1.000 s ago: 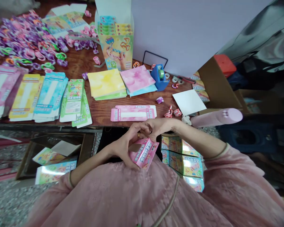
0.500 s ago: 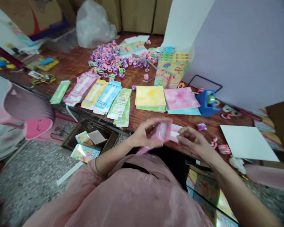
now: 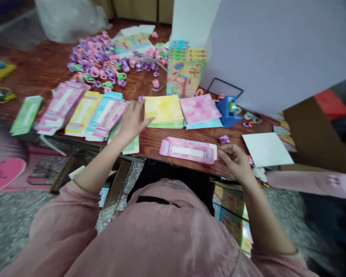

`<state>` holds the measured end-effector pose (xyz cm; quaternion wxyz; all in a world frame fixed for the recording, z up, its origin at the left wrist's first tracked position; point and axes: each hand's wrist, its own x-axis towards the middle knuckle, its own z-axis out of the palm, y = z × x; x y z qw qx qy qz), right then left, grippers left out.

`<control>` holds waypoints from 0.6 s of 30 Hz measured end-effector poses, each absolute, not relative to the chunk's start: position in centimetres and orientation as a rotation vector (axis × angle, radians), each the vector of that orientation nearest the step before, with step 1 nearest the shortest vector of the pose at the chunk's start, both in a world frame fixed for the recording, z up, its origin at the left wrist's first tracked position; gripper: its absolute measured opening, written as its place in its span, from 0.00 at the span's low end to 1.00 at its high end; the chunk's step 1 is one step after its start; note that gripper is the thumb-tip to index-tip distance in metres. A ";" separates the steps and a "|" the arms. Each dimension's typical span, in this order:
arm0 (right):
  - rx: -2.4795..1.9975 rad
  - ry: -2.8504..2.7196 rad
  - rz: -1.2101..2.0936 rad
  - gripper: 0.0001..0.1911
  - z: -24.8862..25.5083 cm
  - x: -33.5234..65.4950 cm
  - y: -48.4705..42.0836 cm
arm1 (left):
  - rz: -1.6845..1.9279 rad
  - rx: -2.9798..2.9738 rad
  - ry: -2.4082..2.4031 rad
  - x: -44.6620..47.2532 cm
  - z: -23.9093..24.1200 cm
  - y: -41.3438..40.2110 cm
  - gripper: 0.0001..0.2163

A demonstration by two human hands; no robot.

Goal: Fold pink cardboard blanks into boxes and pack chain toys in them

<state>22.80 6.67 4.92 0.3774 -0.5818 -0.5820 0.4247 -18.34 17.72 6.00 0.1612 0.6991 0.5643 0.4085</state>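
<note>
My left hand reaches over the row of folded cartons, its thumb stretched out toward the yellow sheets. Its fingers touch the right edge of a flat pink carton, which lies across the blue cartons. Green cartons show partly behind my left wrist. Another flat pink carton with a white strip lies on the table in front of me. At that carton's right end is my right hand, fingers half curled and a little apart, with nothing visible held.
Plastic rings are heaped at the back left. A display box stands behind the pink sheets. A blue tape dispenser is beside them, and a white card lies at the right edge.
My left hand has swung left from in front of me, bringing a pink carton onto the blue cartons. My right hand has drawn slightly right. The view has shifted right.
</note>
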 end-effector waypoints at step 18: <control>-1.997 -1.849 0.388 0.42 -0.9 20.2 9.4 | 0.254 2.678 1.167 -6.9 -0.3 11.9 0.33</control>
